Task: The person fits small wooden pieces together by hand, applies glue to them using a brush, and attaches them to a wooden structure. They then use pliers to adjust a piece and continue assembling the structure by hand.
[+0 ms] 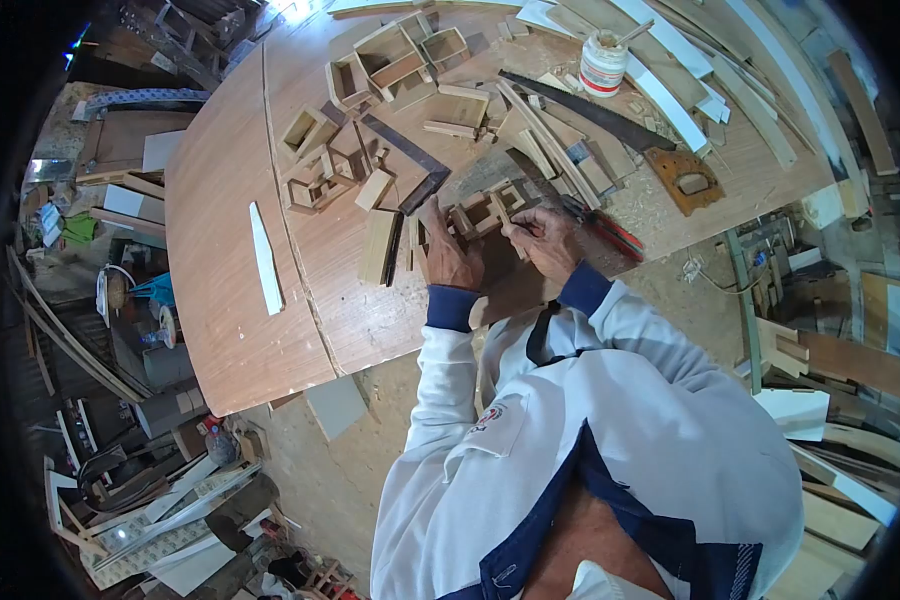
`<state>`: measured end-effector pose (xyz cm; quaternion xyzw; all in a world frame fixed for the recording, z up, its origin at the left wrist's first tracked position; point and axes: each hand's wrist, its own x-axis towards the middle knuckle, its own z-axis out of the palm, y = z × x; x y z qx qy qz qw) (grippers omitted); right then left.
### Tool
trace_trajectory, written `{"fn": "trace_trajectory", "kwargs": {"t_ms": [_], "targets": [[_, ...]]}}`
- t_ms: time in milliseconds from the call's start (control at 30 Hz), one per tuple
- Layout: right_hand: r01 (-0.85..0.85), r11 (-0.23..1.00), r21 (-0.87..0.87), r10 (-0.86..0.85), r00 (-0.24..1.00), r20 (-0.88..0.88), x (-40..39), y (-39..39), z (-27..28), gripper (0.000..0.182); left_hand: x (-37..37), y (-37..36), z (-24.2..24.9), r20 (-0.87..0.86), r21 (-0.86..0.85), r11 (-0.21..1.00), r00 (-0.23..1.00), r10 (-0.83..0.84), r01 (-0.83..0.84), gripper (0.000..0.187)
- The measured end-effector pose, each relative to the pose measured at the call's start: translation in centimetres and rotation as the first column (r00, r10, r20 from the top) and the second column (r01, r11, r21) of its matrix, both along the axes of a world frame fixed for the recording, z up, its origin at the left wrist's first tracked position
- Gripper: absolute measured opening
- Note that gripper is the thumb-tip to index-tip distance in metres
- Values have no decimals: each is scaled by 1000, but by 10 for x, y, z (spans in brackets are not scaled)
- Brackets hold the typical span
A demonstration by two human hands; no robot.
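A small wooden frame [485, 213] with narrow compartments lies near the front of the workbench, between my two hands. My left hand [454, 258] is closed at its left end, thumb and fingers around the wood. At the right end, my right hand [548, 240] pinches the frame's edge with its fingertips; the palm side is hidden. Just left of my left hand stands a wooden block [379, 246] with a dark edge. A metal try square [410, 165] lies beyond it. Red-handled pliers [610, 232] rest right of my right hand.
A handsaw [685, 178] lies at the right among wood strips. Behind it stands a white glue jar [603, 66] with a stick in it. Small open wooden boxes [392, 62] sit toward the back. A white strip [266, 258] lies on the left of the workbench [215, 230].
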<state>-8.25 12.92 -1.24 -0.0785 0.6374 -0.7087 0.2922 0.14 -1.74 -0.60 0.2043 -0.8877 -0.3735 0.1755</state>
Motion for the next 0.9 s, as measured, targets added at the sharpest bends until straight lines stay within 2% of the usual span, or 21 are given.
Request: {"fn": "trace_trajectory", "kwargs": {"t_ms": [167,233,333,367,400,433,733,800,900], "targets": [[48,999,12,-47,995,-85,0,-5,-8,26,0,0,4,23,57,998,1000,-13,12,89],[47,998,43,-43,994,-101,0,-5,-7,26,-2,-1,-1,-65,-95,996,998,-5,-1,93],[71,996,61,-61,986,-154,0,-5,-6,24,-3,-1,-2,-64,-117,993,998,-1,-7,93],[86,994,73,-72,982,-178,1,-5,-5,24,-3,0,-2,-64,-117,993,998,-1,-6,93],[100,991,85,-81,976,-200,1,-4,-2,23,-3,1,2,-21,-29,1000,1000,7,-8,90],[98,992,85,-80,977,-200,1,-4,-1,23,-3,1,5,22,58,998,1000,12,-14,87],[106,988,115,-83,977,-195,1,-2,12,24,-3,3,4,6,27,1000,1000,6,-6,87],[64,989,132,-52,994,-97,0,-1,16,25,-3,4,5,15,12,1000,1000,13,-13,87],[56,994,93,-44,991,-129,-1,-4,2,25,-3,4,8,28,29,999,999,21,-22,86]]}}
